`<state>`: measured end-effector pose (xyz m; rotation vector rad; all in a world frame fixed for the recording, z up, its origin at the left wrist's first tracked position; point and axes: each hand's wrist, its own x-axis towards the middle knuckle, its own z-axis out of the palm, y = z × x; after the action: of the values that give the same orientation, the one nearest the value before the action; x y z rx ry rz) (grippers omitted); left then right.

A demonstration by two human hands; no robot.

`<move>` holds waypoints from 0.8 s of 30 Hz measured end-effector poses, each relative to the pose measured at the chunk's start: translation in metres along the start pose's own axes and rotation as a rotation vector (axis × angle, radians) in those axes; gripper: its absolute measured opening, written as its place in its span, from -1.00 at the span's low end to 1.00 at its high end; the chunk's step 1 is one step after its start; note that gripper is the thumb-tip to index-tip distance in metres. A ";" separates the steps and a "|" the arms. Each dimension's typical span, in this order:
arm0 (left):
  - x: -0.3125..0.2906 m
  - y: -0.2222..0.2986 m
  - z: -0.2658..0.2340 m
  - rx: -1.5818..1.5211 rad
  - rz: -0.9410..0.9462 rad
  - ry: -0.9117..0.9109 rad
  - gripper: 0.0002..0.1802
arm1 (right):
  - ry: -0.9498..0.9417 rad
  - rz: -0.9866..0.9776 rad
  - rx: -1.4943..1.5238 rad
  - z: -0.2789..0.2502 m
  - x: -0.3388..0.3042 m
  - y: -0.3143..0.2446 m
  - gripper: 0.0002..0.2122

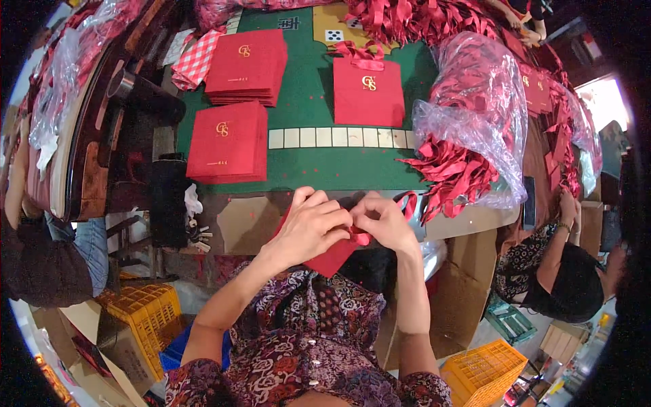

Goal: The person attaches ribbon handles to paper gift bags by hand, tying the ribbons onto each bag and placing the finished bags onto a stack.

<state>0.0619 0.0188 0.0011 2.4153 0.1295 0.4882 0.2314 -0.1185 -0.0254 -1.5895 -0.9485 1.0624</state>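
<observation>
Both hands met at the near edge of the green felt-topped desk (325, 169), fingers curled and pressed close together. The left hand (308, 227) lay over the top of a flat red paper bag (332, 258), gripping it, while the right hand (386, 224) pinched a short red ribbon handle (361, 237) at the bag's upper edge. The bag hung tilted below the hands, just above the person's patterned lap, its lower corner pointing down.

On the desk, farther off, a single red paper bag with a gold emblem (368, 91) lay flat with its ribbon handle at the far side. To the left lay two stacks of flat red bags, one nearer (227, 142) and one farther (245, 66). To the right, a clear plastic sack (475, 115) spilled loose red ribbons (451, 176) onto the desk, near the right hand.

A yellow plastic crate (142, 315) stood on the floor at the near left. Another person's hand (568, 207) rested at the desk's right end.
</observation>
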 end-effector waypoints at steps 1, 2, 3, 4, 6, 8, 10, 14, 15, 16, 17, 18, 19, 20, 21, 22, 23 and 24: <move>-0.001 -0.001 -0.002 -0.033 -0.025 -0.035 -0.82 | 0.066 -0.007 -0.058 0.002 0.001 -0.003 -0.92; -0.002 -0.001 -0.003 -0.066 -0.050 -0.069 -0.82 | 0.217 -0.077 -0.216 0.005 0.005 0.009 -0.91; -0.002 -0.001 -0.003 -0.067 -0.047 -0.070 -0.82 | 0.271 -0.028 -0.184 0.002 0.006 0.004 -0.91; -0.002 0.000 -0.002 -0.075 -0.073 -0.061 -0.82 | 0.325 0.020 -0.151 0.000 0.007 0.000 -0.91; -0.003 0.001 -0.002 -0.088 -0.129 -0.044 -0.82 | 0.416 -0.028 -0.217 -0.002 0.005 0.002 -0.90; -0.001 0.000 -0.005 -0.048 -0.202 0.007 -0.80 | 0.473 -0.088 -0.286 -0.005 0.001 0.005 -0.90; 0.000 -0.003 -0.009 -0.066 -0.277 0.037 -0.79 | 0.466 -0.112 -0.286 -0.009 -0.009 -0.007 -0.88; 0.006 -0.013 -0.010 -0.037 -0.327 0.099 -0.76 | 0.226 -0.208 -0.466 -0.018 -0.033 -0.013 -0.80; 0.008 -0.015 -0.011 -0.032 -0.338 0.098 -0.76 | 0.180 -0.181 -0.512 -0.017 -0.037 -0.011 -0.80; 0.009 -0.017 -0.011 -0.027 -0.348 0.098 -0.76 | 0.134 -0.154 -0.558 -0.016 -0.040 -0.010 -0.79; 0.010 -0.020 -0.007 0.008 -0.340 0.127 -0.75 | 0.144 -0.080 -0.500 -0.013 -0.043 -0.011 -0.82; 0.011 -0.022 -0.002 0.009 -0.340 0.130 -0.75 | 0.143 -0.083 -0.502 -0.010 -0.046 -0.014 -0.82; 0.011 -0.024 0.002 0.003 -0.339 0.140 -0.76 | 0.193 0.012 -0.310 -0.008 -0.049 -0.016 -0.84; 0.012 -0.026 0.006 -0.001 -0.338 0.150 -0.76 | 0.239 0.105 -0.117 -0.006 -0.050 -0.019 -0.87; 0.012 -0.027 0.011 0.014 -0.341 0.137 -0.75 | 0.287 0.102 -0.077 -0.003 -0.049 -0.033 -0.90; 0.011 -0.028 0.014 0.007 -0.355 0.110 -0.74 | 0.328 0.075 -0.087 -0.002 -0.046 -0.031 -0.90; 0.009 -0.029 0.017 0.001 -0.370 0.084 -0.73 | 0.367 0.047 -0.096 -0.002 -0.041 -0.030 -0.90; 0.009 -0.028 0.018 0.023 -0.355 0.063 -0.72 | 0.396 0.029 0.073 -0.001 -0.038 -0.031 -0.92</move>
<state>0.0782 0.0318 -0.0267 2.3305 0.5822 0.3985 0.2173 -0.1463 0.0125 -1.6759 -0.6141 0.7521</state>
